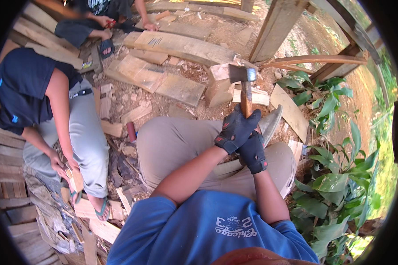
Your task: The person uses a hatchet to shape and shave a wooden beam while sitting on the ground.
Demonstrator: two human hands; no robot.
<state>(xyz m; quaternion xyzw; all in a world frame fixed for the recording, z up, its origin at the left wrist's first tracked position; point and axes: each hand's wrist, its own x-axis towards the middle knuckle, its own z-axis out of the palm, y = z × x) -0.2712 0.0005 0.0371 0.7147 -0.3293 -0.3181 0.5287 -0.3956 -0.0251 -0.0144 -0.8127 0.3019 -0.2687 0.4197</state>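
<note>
Both my hands wear dark gloves and close around the wooden handle of a hatchet (246, 96), raised over my lap. My left hand (237, 128) wraps the handle higher up, nearer the head. Below and against it, my right hand (253, 152) is closed toward the handle's lower end, which the gloves hide. The hatchet's metal head points away from me, its blade edge toward the left. A thick pale wood block (220, 92) with a cut top lies just left of the blade; I cannot tell whether they touch.
Several planks (177, 46) and wood chips cover the ground ahead. A person (31, 88) on my left bends over a small wood piece (75, 177); another person (115, 20) sits at the far left. Leafy plants (331, 190) and a wooden post (276, 28) stand right. A red cylinder (131, 131) lies by my knee.
</note>
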